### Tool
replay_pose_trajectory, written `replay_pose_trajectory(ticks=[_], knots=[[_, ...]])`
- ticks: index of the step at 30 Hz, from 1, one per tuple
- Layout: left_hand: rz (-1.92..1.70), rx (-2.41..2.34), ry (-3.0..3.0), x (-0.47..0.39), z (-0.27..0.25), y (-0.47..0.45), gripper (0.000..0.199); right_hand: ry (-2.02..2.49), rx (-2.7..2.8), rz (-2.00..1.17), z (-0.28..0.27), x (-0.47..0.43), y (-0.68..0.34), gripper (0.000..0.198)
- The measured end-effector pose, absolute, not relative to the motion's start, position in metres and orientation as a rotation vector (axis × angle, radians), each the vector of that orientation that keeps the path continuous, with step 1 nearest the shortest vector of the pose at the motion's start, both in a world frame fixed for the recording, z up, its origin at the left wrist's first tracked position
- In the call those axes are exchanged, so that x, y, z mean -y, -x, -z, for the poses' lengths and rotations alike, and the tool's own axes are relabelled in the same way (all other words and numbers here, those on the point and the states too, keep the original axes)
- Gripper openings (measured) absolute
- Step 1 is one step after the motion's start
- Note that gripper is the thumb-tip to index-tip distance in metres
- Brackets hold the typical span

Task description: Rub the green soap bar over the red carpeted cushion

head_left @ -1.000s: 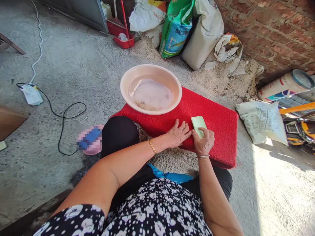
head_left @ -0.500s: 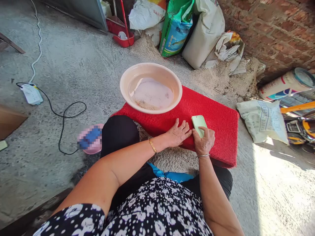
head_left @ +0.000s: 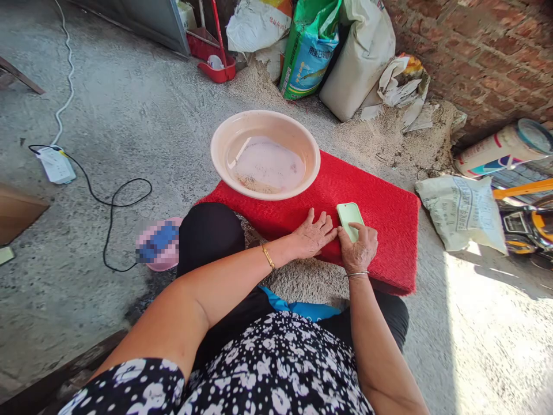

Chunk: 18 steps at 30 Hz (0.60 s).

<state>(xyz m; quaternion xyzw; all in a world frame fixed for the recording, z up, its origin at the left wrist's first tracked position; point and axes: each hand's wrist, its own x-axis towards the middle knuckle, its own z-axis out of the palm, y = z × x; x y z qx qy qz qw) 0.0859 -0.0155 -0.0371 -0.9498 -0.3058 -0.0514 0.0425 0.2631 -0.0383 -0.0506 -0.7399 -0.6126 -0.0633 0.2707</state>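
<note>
"Head view: where is the pale green case (head_left: 348,215), and what room does it have?"

"It lies on the red cover (head_left: 384,230), near the middle of the part nearest the hands, tilted a little, its far end bare; red pile runs open from it to the right edge and to the far edge; a bare red strip parts it from the cream basin (head_left: 264,195) at its far left."

"And the grip?"

"The right hand (head_left: 360,251) reaches over the near edge of the cover; its bent fingers lie over the case's near end, the thumb beside the left long edge; whether they pinch it or only rest there, I cannot tell. The left hand (head_left: 311,236) lies flat with fingers spread, at the cover's near edge, its fingertips close by the right thumb; it holds nothing that I can see."

"Further out?"

"The basin holds cloudy liquid with grains in it, its rim reaching past the cover's far edge; beyond stand a green-and-blue sack (head_left: 309,57) and a pale sack (head_left: 360,63), near a brick wall (head_left: 470,63); a white bag (head_left: 462,213) lies just right of the cover; left of the knee (head_left: 211,230) sits a pink bowl (head_left: 166,262), with open concrete floor (head_left: 129,109) beyond it."
</note>
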Motion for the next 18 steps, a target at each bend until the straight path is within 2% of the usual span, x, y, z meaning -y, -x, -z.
replay_pose_trajectory(ticks=[18], knots=[[0.117,0.957,2.91,0.0157,0.0351,-0.0859,0.072,1.985,1.658,0.137,0.0457,0.0381,-0.2611,0.044]])
